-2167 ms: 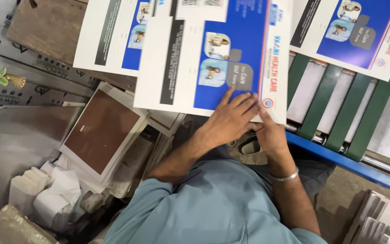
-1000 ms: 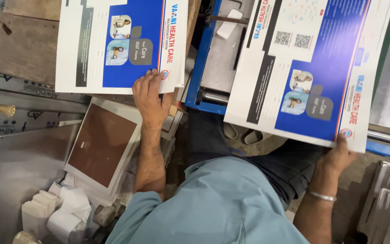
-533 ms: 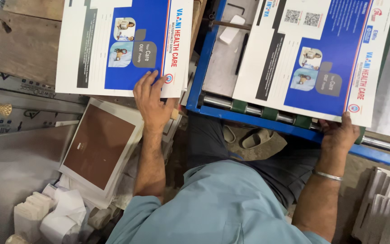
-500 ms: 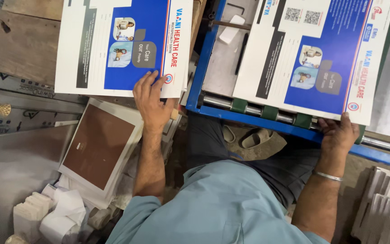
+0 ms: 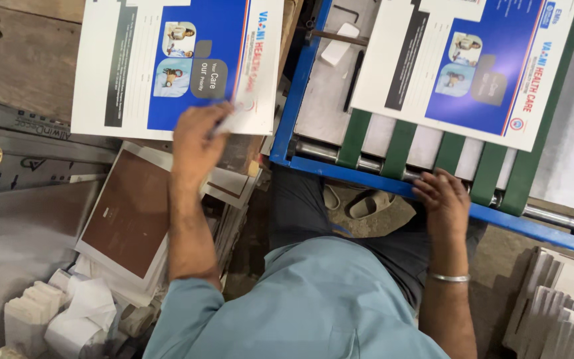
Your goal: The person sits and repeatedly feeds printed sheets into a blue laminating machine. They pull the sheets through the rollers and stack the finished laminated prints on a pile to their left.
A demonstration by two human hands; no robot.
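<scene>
A stack of large printed sheets (image 5: 134,66), white with a blue panel and small photos, lies at the upper left. My left hand (image 5: 197,143) is at its lower right corner, fingers pinching the top sheet's edge; the hand is blurred. Another printed sheet (image 5: 466,66) lies flat on the green belts (image 5: 400,143) of a blue-framed feeding machine (image 5: 300,100) at the upper right. My right hand (image 5: 443,199) rests on the machine's front roller and blue rail, below that sheet and apart from it, fingers spread and holding nothing.
A pile of brown-faced white-bordered cards (image 5: 127,213) sits at the lower left, with white paper offcuts (image 5: 68,312) beside it. More card stacks (image 5: 559,306) stand at the lower right. A wooden board (image 5: 21,66) lies at the upper left. Sandals (image 5: 360,199) rest on the floor under the machine.
My right hand let go of the sheet, which has travelled further up the belts, and dropped onto the front rail. My left hand slid to the left stack's lower right corner.
</scene>
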